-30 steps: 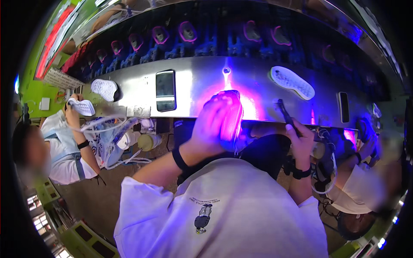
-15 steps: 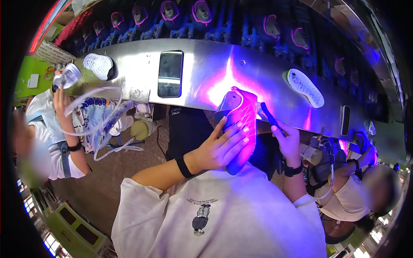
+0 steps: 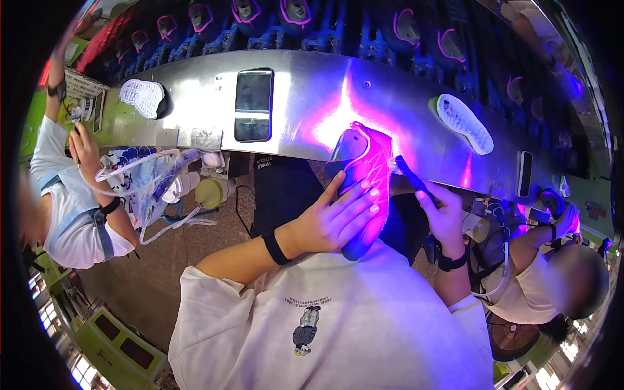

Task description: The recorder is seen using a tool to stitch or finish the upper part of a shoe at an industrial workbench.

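Close to my body, a shoe upper (image 3: 375, 170) with lacing lines glows pink and violet under a strong light, its dark opening facing the bench. My left hand (image 3: 330, 218) is wrapped over its side, fingers pressed together across it. A slim black-handled brush (image 3: 409, 174) sits between the fingers of my right hand (image 3: 444, 211). Its pale bristle end is beside the shoe upper's right edge; whether they touch, I cannot tell.
The metal bench (image 3: 299, 117) carries a dark phone (image 3: 253, 104), a white sole (image 3: 142, 97) at left and another white sole (image 3: 465, 123) at right. Behind runs a rack of shoes (image 3: 296, 12). Co-workers sit either side; a round container (image 3: 209, 194) is below the bench edge.
My right hand and the brush have shifted slightly down and right; my left hand keeps its hold. The co-worker at left no longer holds up the white shoe part and stretches one arm away.
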`<action>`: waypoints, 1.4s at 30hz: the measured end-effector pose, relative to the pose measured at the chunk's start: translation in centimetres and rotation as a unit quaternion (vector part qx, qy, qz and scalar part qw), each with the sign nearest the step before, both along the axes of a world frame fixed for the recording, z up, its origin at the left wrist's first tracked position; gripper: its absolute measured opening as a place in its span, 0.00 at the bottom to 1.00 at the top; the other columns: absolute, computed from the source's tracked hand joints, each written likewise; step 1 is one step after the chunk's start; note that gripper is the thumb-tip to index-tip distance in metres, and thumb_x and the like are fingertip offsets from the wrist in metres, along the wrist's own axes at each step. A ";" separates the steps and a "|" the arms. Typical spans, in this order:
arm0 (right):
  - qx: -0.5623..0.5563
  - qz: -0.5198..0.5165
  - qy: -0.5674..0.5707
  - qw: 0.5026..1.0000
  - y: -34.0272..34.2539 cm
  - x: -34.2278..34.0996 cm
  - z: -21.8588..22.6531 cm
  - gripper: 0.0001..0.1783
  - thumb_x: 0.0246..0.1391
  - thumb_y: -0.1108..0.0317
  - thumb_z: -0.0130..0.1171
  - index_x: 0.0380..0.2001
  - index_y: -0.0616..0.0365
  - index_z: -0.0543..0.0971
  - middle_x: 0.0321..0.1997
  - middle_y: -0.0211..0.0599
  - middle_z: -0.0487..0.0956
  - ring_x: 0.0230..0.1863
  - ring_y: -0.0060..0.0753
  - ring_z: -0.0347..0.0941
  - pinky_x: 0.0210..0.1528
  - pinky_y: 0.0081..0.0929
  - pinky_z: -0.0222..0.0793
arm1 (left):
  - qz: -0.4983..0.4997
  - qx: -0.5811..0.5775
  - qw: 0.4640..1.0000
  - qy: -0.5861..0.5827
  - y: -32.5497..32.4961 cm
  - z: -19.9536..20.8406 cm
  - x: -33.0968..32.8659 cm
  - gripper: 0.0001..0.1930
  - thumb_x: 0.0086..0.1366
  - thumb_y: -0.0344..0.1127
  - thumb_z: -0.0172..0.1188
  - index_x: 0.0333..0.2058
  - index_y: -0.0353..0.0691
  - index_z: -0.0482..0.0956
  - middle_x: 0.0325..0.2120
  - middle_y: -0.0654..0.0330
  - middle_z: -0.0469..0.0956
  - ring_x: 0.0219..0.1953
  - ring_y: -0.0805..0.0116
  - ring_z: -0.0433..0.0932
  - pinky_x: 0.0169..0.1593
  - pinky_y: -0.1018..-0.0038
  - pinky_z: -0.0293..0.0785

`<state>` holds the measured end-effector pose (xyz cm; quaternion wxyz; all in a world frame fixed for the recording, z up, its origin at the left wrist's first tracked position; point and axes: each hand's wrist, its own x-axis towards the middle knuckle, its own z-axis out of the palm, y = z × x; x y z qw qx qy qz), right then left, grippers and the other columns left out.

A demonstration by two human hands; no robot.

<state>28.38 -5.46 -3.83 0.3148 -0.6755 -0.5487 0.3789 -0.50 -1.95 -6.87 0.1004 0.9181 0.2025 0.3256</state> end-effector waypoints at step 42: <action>-0.004 -0.161 0.273 0.949 -12.3 1.2 3.1 0.19 0.59 0.69 0.64 0.52 0.68 0.80 0.27 0.27 0.77 0.27 0.15 0.67 0.30 0.15 0.63 | 0.175 -0.003 0.982 0.066 1.3 8.4 12.4 0.42 0.48 0.48 0.70 0.56 0.24 0.69 0.52 0.40 0.76 0.58 0.46 0.75 0.70 0.40 0.48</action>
